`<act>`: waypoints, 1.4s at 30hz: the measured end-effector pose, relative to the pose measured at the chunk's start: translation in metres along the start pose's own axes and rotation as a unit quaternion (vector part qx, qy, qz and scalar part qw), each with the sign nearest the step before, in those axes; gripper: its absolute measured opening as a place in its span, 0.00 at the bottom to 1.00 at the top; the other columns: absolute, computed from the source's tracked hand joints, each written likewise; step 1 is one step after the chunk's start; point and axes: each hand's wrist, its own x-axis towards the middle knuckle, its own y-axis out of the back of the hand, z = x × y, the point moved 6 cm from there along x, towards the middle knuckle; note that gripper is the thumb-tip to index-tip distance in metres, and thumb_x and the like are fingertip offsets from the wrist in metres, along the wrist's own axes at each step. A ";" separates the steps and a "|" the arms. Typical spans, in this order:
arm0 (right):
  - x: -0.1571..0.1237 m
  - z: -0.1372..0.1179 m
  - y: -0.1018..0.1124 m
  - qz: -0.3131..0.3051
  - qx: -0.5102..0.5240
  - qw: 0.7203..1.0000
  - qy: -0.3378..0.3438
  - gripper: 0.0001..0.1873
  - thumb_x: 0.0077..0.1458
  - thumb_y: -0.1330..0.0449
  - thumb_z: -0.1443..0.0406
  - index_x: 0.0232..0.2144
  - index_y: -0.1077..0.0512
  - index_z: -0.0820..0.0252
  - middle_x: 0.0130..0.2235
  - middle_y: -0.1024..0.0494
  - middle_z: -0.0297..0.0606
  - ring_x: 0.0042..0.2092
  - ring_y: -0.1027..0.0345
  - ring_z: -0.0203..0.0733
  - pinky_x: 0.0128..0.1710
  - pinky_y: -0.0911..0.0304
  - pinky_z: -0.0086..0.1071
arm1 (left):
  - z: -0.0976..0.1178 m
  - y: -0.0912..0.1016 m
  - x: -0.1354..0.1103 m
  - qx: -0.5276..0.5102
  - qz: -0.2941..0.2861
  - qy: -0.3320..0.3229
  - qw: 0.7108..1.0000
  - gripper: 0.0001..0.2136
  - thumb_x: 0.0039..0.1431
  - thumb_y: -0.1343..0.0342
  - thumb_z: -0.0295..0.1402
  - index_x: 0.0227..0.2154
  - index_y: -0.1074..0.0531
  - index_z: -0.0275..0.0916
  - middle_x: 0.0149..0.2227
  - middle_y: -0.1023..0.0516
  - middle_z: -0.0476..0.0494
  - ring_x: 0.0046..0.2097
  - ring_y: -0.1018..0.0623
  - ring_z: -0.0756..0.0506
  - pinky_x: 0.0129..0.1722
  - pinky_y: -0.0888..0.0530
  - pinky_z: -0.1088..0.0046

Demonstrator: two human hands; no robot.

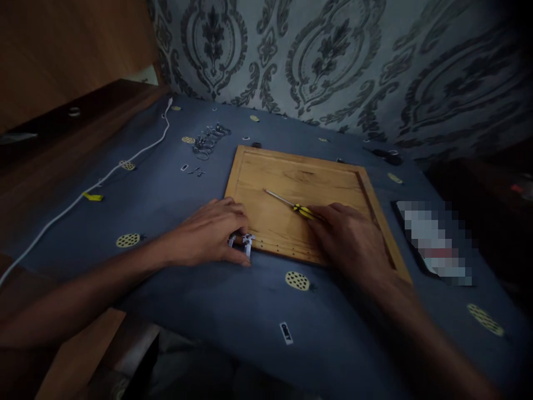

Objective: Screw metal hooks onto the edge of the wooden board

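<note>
A framed wooden panel [275, 194] lies flat on a dark blue patterned cloth. At its near left corner, my left hand [216, 230] curls its fingers and thumb around a small metal hinge-like bracket [249, 244], which sits at the panel's edge. My right hand [350, 236] rests over the right part of the panel and grips a screwdriver [303, 211] with a yellow and black handle. The screwdriver's shaft points to the far left, low over the wood. Several small dark holes run along the panel's near edge between my hands.
Several metal fittings [208, 141] lie beyond the panel on the left, with small screws [197, 171] nearer. A white cable [125, 161] with a yellow tag [92, 196] crosses the left side. A phone-like pixelated object [435, 241] lies right; a dark object [385, 156] lies far right.
</note>
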 end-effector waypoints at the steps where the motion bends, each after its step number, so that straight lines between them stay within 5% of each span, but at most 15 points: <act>1: 0.000 0.001 0.002 0.011 0.027 1.000 -0.005 0.16 0.65 0.46 0.62 0.45 0.19 0.59 0.39 0.18 0.47 0.44 0.23 0.55 0.40 0.30 0.43 | 0.000 -0.001 0.000 0.000 0.002 -0.007 1.000 0.20 0.53 0.27 0.48 0.34 0.27 0.39 0.41 0.24 0.48 0.47 0.27 0.42 0.45 0.38 0.68; 6: -0.004 0.002 0.025 0.071 0.244 0.965 -0.056 0.13 0.56 0.36 0.57 0.40 0.21 0.57 0.39 0.17 0.43 0.39 0.21 0.51 0.38 0.26 0.43 | -0.002 -0.003 0.001 0.003 0.003 -0.008 1.000 0.19 0.54 0.28 0.48 0.32 0.27 0.39 0.41 0.24 0.47 0.46 0.27 0.42 0.45 0.37 0.67; 11: -0.013 -0.015 0.077 0.252 0.434 0.858 -0.116 0.16 0.42 0.24 0.60 0.30 0.25 0.57 0.36 0.18 0.36 0.23 0.31 0.35 0.24 0.31 0.34 | 0.000 -0.001 0.001 -0.002 0.006 -0.017 1.000 0.19 0.53 0.28 0.48 0.32 0.27 0.39 0.40 0.25 0.47 0.46 0.27 0.43 0.45 0.36 0.66; 13: -0.014 -0.029 0.092 0.290 0.448 0.839 -0.106 0.15 0.42 0.23 0.62 0.30 0.23 0.58 0.35 0.19 0.36 0.23 0.33 0.33 0.25 0.31 0.33 | 0.001 0.000 0.001 -0.004 0.005 -0.018 1.000 0.19 0.54 0.28 0.48 0.32 0.27 0.39 0.39 0.25 0.48 0.46 0.27 0.43 0.45 0.36 0.67; 21: -0.013 -0.074 0.085 0.246 0.529 0.813 -0.003 0.04 0.67 0.36 0.60 0.39 0.26 0.51 0.37 0.20 0.34 0.26 0.27 0.36 0.23 0.31 0.33 | -0.001 -0.001 0.001 0.003 0.002 -0.006 1.000 0.19 0.53 0.27 0.47 0.33 0.27 0.39 0.39 0.25 0.48 0.45 0.28 0.43 0.45 0.37 0.67; 42: -0.003 -0.085 0.071 0.199 0.519 0.831 0.018 0.10 0.66 0.36 0.57 0.37 0.31 0.54 0.33 0.20 0.30 0.21 0.30 0.32 0.20 0.33 0.28 | 0.000 -0.002 0.002 0.002 0.003 -0.011 1.000 0.18 0.53 0.27 0.46 0.31 0.28 0.39 0.38 0.26 0.48 0.44 0.29 0.43 0.43 0.38 0.68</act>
